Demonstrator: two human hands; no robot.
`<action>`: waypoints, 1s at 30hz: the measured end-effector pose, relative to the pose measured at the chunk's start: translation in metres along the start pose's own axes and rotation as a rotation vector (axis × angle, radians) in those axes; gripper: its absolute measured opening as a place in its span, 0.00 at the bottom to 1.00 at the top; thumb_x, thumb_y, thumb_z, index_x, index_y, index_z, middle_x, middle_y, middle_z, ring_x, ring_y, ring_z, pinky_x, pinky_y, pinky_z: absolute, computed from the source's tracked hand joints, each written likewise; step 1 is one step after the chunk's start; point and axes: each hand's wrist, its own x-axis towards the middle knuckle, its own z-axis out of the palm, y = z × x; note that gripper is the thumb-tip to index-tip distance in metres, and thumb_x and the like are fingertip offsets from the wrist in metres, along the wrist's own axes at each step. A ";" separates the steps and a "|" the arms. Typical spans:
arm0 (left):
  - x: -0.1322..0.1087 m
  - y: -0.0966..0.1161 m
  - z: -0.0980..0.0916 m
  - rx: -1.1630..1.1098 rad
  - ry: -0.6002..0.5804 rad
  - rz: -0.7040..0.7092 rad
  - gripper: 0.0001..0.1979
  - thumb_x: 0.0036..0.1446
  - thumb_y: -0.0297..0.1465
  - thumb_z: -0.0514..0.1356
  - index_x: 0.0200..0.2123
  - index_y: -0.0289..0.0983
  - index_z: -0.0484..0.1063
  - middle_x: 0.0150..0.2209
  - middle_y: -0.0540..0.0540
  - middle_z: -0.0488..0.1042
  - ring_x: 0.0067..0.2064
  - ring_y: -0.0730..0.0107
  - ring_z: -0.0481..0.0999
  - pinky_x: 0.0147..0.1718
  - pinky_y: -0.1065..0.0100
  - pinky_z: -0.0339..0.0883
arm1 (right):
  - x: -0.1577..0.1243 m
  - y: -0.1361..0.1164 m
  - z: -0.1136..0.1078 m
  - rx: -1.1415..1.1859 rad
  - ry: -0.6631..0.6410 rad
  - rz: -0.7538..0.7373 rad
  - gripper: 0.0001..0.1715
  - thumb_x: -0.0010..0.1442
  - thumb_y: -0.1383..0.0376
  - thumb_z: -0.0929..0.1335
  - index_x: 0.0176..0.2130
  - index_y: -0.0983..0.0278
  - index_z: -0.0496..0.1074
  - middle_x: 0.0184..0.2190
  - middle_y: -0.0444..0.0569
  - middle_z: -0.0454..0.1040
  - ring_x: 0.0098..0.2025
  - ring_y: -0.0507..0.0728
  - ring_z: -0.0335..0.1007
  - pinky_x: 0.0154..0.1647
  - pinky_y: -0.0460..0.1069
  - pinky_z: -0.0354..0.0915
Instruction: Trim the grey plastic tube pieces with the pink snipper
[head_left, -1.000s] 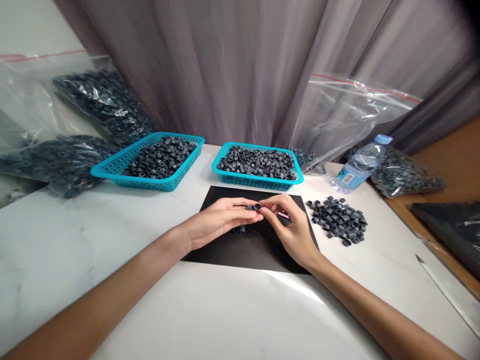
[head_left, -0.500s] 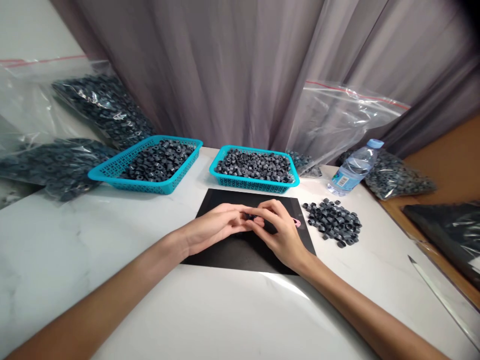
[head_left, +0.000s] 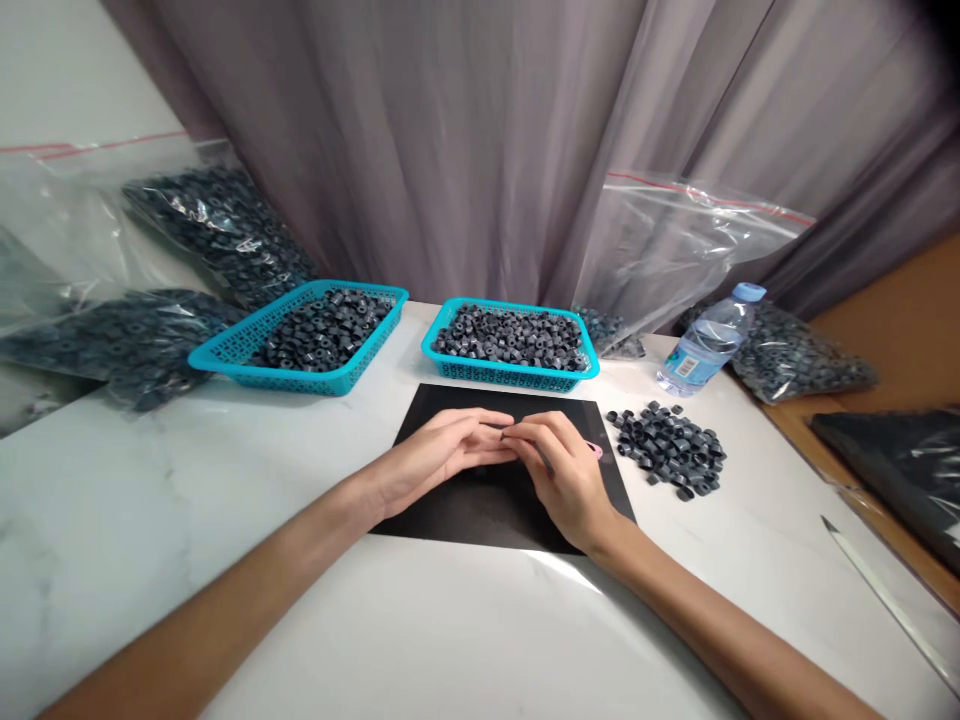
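Note:
Over a black mat (head_left: 480, 515), my left hand (head_left: 457, 445) is turned palm inward with its fingers stretched out and apart. Close against those fingers, my right hand (head_left: 559, 465) has its thumb and fingertips pinched together. A sliver of a small dark grey piece (head_left: 504, 434) shows at the pinch; the fingers hide most of it. Behind my right hand, a small pink tool (head_left: 595, 450) lies partly covered on the mat. Right of the mat is a loose heap of dark grey plastic rings (head_left: 671, 450).
Two blue baskets, a left basket (head_left: 341, 381) and a middle basket (head_left: 510, 377), hold dark grey pieces. Bags of pieces stand at the left (head_left: 217, 225) and right (head_left: 802, 350). A water bottle (head_left: 709, 340) stands behind the heap. A pale pointed strip (head_left: 885, 590) lies far right.
My right fingertips have closed into a tighter pinch, and the dark piece between my hands is now mostly covered. My left fingers are straighter. The whole view has shifted slightly.

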 end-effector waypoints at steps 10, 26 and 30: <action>0.007 0.000 -0.041 0.928 0.061 0.345 0.15 0.59 0.44 0.63 0.43 0.41 0.81 0.43 0.45 0.81 0.46 0.58 0.78 0.49 0.64 0.67 | 0.014 0.020 -0.009 -0.051 0.143 0.122 0.07 0.71 0.65 0.63 0.43 0.58 0.71 0.39 0.50 0.74 0.40 0.57 0.73 0.42 0.52 0.71; 0.002 0.002 -0.032 1.020 -0.002 0.270 0.12 0.64 0.41 0.60 0.41 0.41 0.80 0.40 0.46 0.78 0.44 0.60 0.75 0.49 0.62 0.63 | 0.240 0.139 -0.195 -0.748 0.108 0.127 0.11 0.68 0.65 0.65 0.40 0.69 0.75 0.39 0.60 0.75 0.39 0.61 0.70 0.44 0.55 0.63; -0.004 0.008 -0.027 1.020 0.022 0.268 0.10 0.65 0.38 0.59 0.42 0.42 0.78 0.42 0.47 0.78 0.46 0.60 0.75 0.50 0.63 0.63 | 0.238 0.147 -0.203 -0.818 -0.249 0.043 0.07 0.64 0.69 0.67 0.41 0.67 0.75 0.41 0.58 0.75 0.37 0.58 0.69 0.38 0.50 0.60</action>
